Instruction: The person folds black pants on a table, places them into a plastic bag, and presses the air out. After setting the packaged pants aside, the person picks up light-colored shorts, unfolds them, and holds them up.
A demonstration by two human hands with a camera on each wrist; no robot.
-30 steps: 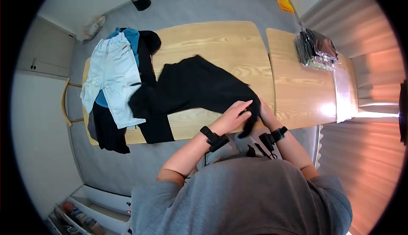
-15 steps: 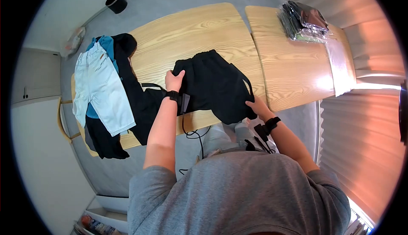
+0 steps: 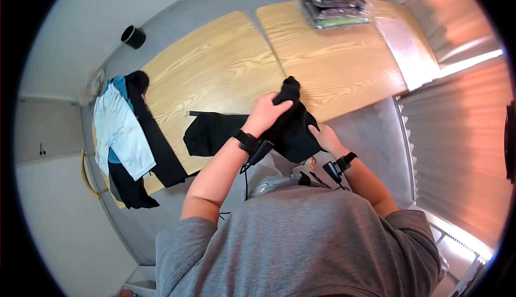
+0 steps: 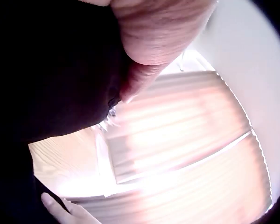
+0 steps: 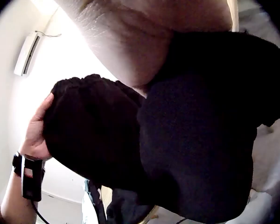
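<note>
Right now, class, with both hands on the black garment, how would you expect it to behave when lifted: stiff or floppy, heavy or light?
Probably floppy: the black garment bunches where the left hand grips it and sags toward the right hand. Likely light, since its loose end trails limply across the table. It seems unlikely to slip.

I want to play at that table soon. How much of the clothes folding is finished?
Not much looks finished. No folded clothes show on the table. In hand: the left hand grips a bunched part of the black garment, raised, and the right hand holds its other side. Still left: the pile of pale trousers, blue and black clothes at the table's far end.
</note>
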